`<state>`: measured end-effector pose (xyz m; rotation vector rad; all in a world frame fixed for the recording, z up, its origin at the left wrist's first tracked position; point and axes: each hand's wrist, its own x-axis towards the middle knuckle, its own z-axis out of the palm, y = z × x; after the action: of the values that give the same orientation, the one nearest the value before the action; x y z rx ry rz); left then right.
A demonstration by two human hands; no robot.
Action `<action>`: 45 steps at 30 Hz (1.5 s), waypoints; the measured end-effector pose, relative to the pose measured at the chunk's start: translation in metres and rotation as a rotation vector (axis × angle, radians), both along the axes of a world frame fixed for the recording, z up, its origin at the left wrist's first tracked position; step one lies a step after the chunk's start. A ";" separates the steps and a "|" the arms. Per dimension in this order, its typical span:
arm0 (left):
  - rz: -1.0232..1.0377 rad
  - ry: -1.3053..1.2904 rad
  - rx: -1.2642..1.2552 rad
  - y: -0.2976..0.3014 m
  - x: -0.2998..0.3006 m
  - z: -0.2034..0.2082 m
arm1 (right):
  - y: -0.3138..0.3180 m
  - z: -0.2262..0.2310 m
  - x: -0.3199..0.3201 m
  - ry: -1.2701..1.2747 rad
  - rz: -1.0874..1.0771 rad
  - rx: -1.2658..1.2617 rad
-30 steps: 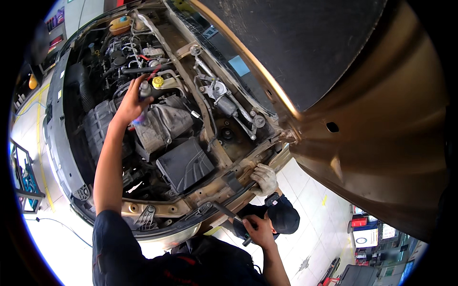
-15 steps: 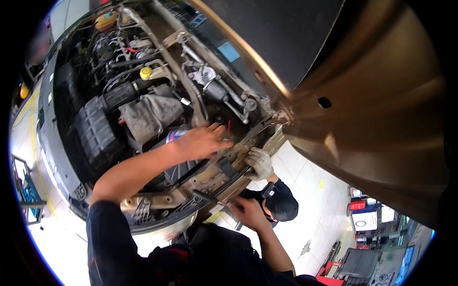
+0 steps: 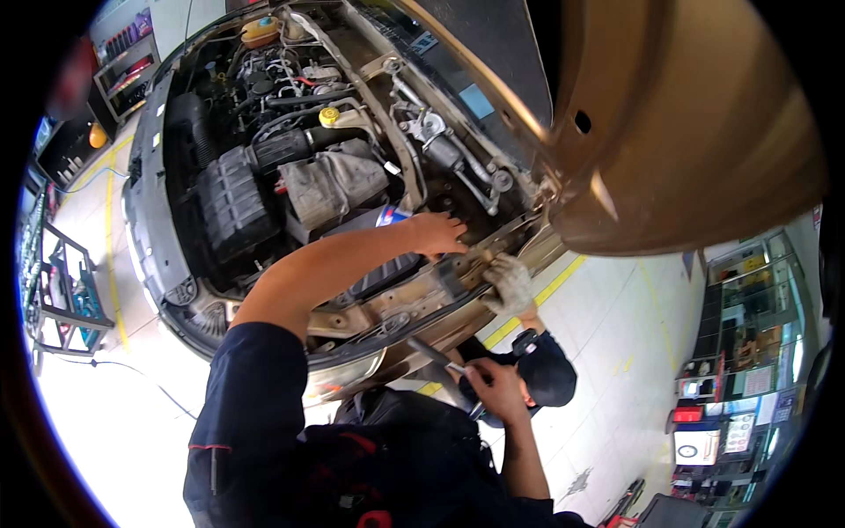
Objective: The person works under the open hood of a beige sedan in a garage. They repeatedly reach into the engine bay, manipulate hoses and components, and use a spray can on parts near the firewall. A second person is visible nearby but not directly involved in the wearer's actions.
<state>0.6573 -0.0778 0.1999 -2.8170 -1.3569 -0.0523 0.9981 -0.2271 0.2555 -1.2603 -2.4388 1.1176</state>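
The person leaned over the open engine bay (image 3: 264, 176) of a car, under the raised gold bonnet (image 3: 687, 132). The left hand (image 3: 437, 234) lay flat on the metal ledge at the bay's side, near the upper edge of the inner wing (image 3: 414, 304), its fingers stretched forward and close together, pressing down rather than gripping anything. The right hand (image 3: 497, 387) was lower, near the person's chest, its fingers curled and closed round the handle of a dark, slim tool (image 3: 437, 359) whose shaft pointed up toward the wing's underside; which kind of tool it was could not be told.

The tool looked stiff, metal and fairly light, easy to carry in 1 hand; its smooth shaft would probably slip under oily fingers, so the handle end, where the right hand already had it, seemed the best place to hold. The wing edge looked rigid and fixed, with thin sheet lips that would likely be sharp to bare skin.

Just past the left hand, a co-worker's gloved hand (image 3: 509, 283) rested on the same metal edge, and that person's dark cap (image 3: 547, 377) showed below it, low beside the car. A yellow cap (image 3: 329, 114) and a grey cover (image 3: 330, 187) sat deeper in the bay.
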 end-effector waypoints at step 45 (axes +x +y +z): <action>0.002 0.268 -0.164 0.056 0.043 0.039 | 0.002 -0.015 0.125 -0.056 -0.158 -0.102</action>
<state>0.7007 -0.0217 0.2389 -2.8179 -1.3576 0.4388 1.1236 -0.2254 0.2401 -1.5046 -2.2991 1.1913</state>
